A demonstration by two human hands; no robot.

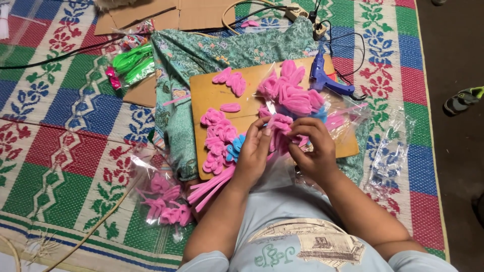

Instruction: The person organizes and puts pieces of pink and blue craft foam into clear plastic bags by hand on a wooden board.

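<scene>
Both hands are working at frame centre over a wooden board (pixel 212 93) that is lying on a green patterned cloth (pixel 201 53), itself spread on a woven floor mat (pixel 65 141) of red, green and blue panels. The left hand (pixel 253 151) and the right hand (pixel 313 147) are together pinching a small pink felt piece (pixel 279 123) between their fingertips, just above the board's lower middle. Behind them a heap of pink felt petals (pixel 290 90) is spilling from a clear plastic bag (pixel 348 118) and crowding the board's right half. Loose pink petals (pixel 230 80) are resting toward the board's upper left, and a cluster of pink and blue felt shapes (pixel 222 143) is sitting just left of the left hand. A blue glue gun (pixel 325 78) is lying at the board's upper right edge, cord trailing. Lower left, another clear bag (pixel 161 199) is holding pink felt pieces. Upper left, a packet of green items (pixel 132 61) is resting beside cardboard (pixel 151 15).
</scene>
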